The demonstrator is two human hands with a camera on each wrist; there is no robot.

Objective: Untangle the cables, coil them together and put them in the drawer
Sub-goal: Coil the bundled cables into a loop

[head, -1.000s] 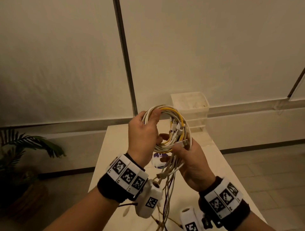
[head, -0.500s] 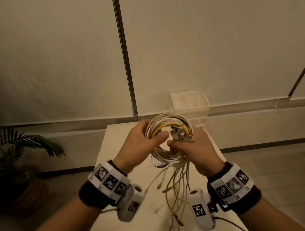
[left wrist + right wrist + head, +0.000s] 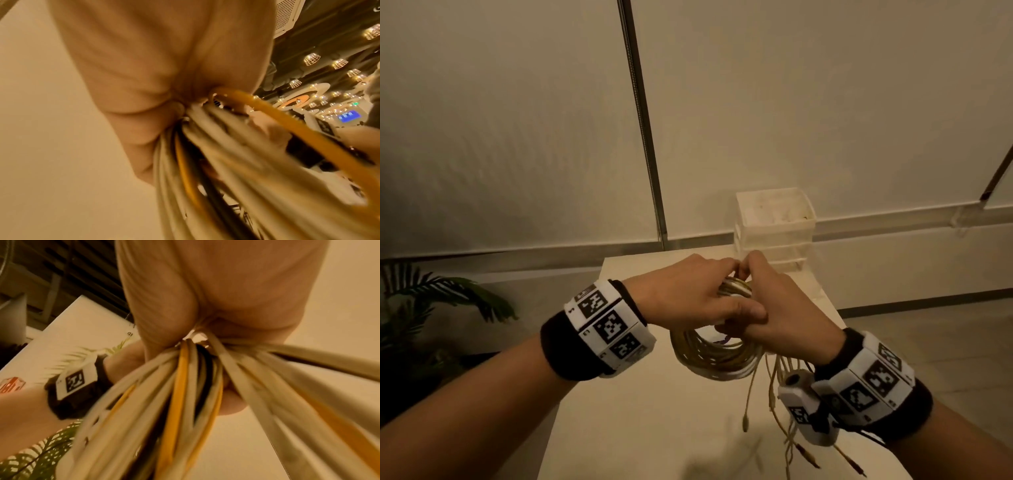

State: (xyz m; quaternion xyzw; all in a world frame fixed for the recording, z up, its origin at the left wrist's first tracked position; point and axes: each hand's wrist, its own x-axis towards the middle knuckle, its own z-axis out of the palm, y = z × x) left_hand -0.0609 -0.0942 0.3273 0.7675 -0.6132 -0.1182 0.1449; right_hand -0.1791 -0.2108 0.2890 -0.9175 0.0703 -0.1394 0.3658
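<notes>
A coil of white and yellow cables [image 3: 717, 359] hangs above the table, held by both hands. My left hand [image 3: 698, 298] grips the top of the coil from the left, palm down, thumb laid across. My right hand [image 3: 774, 308] grips the same bundle from the right, touching the left hand. Loose cable ends [image 3: 784, 411] with plugs dangle below the right wrist. In the left wrist view the cables [image 3: 216, 162] run out from under the palm; in the right wrist view the cables [image 3: 185, 394] fan out of the closed fist. The white drawer unit [image 3: 775, 229] stands at the table's far edge.
The beige table [image 3: 654, 428] runs narrow from me to the wall. A potted plant [image 3: 424, 308] stands on the floor at the left. A metal strip [image 3: 643, 120] runs down the wall behind. Grey floor lies to the right of the table.
Both hands have turned palm down and dropped lower, tipping the coil from upright to hanging beneath them. The hands have closed together over its top.
</notes>
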